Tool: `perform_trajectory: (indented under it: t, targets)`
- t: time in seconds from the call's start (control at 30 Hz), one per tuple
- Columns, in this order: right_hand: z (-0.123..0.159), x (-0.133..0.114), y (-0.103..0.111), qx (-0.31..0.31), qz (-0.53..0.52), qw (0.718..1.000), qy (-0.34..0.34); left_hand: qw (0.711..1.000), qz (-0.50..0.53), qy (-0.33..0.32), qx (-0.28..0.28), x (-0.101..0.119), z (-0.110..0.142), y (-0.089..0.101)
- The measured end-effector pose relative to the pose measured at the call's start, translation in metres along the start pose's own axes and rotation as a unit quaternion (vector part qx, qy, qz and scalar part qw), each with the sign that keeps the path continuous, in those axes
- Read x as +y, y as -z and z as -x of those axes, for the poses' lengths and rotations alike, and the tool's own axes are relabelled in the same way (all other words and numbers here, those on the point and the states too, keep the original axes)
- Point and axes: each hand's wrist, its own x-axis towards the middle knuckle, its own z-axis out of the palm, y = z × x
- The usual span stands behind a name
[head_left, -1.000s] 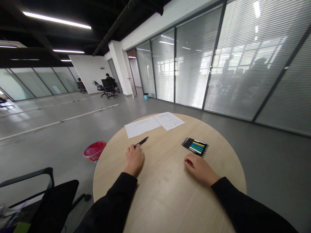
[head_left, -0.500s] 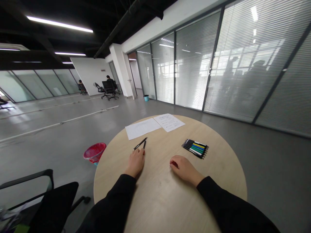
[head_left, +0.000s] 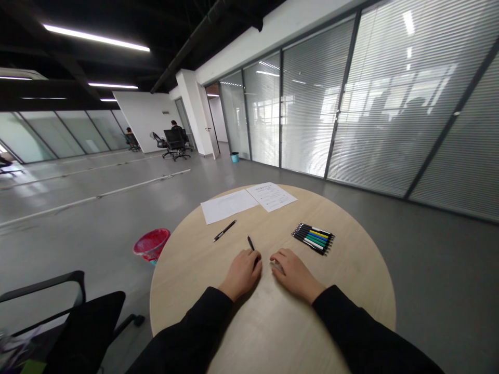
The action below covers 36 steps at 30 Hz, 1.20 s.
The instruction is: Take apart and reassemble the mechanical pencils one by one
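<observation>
Resting on a round pale-wood table (head_left: pixel 268 322), the person's left hand (head_left: pixel 242 274) is curling palm down, its fingers bunched over the lower end of a slim black pen (head_left: pixel 250 243). The pen's tip is pointing up the table from under the hand, but the fingers hide the grip, so whether they are pinching it cannot be told. The right hand (head_left: pixel 296 275) is lying palm down just beside the left, its fingers loosely together and holding nothing.

A second black pen (head_left: pixel 224 230) is lying alone on the tabletop, near two white printed sheets (head_left: pixel 271 197). Their small print is too tiny to read. To the right, a tight row of pens (head_left: pixel 313 238) is lying side by side, with black, blue, yellow, green and white barrels and no readable brand.

Beyond the table edge, a red wastebasket (head_left: pixel 151 245) is standing on the grey floor, and a black office chair (head_left: pixel 78 306) is sitting at lower left. Far off, a seated person (head_left: pixel 176 126) is working beside slatted glass partitions (head_left: pixel 312 98).
</observation>
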Motion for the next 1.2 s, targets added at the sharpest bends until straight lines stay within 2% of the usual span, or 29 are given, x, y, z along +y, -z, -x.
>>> perform_trajectory:
  t: [0.1,0.23,0.33,0.47,0.57,0.67,0.8,0.9,0.97,1.2]
  targets:
    - [-0.002,-0.001,-0.002,0.003,0.009,1.000,-0.009,0.997,0.075,-0.028,0.012,0.003,0.001,-0.007]
    - [-0.008,-0.003,-0.006,0.011,0.049,0.998,-0.031,0.986,0.159,-0.050,0.029,-0.005,-0.001,-0.009]
    - [-0.015,-0.006,-0.010,0.010,0.087,0.995,-0.053,0.988,0.129,-0.040,0.073,-0.017,-0.005,-0.006]
    - [-0.021,-0.004,-0.011,0.009,0.101,0.992,-0.076,0.992,0.049,0.007,0.113,-0.039,-0.008,-0.007]
    - [-0.021,0.004,-0.009,0.027,0.072,0.994,-0.078,0.992,0.023,0.028,0.124,-0.053,-0.010,-0.010]
    - [-0.017,0.015,-0.002,0.073,-0.001,0.993,-0.088,0.991,0.046,0.028,0.126,-0.059,-0.010,-0.011]
    - [-0.010,0.028,0.010,0.098,-0.114,0.987,-0.063,0.980,0.139,0.027,0.140,-0.052,-0.009,-0.006]
    - [-0.007,0.034,0.016,0.123,-0.150,0.979,-0.062,0.961,0.244,0.039,0.126,-0.041,-0.007,0.001]
    - [-0.005,0.037,0.017,0.128,-0.164,0.976,-0.067,0.945,0.303,0.053,0.112,-0.033,-0.005,0.004]
    - [-0.007,0.044,0.009,0.130,-0.216,0.964,-0.087,0.903,0.396,0.081,0.143,-0.027,-0.006,0.004]
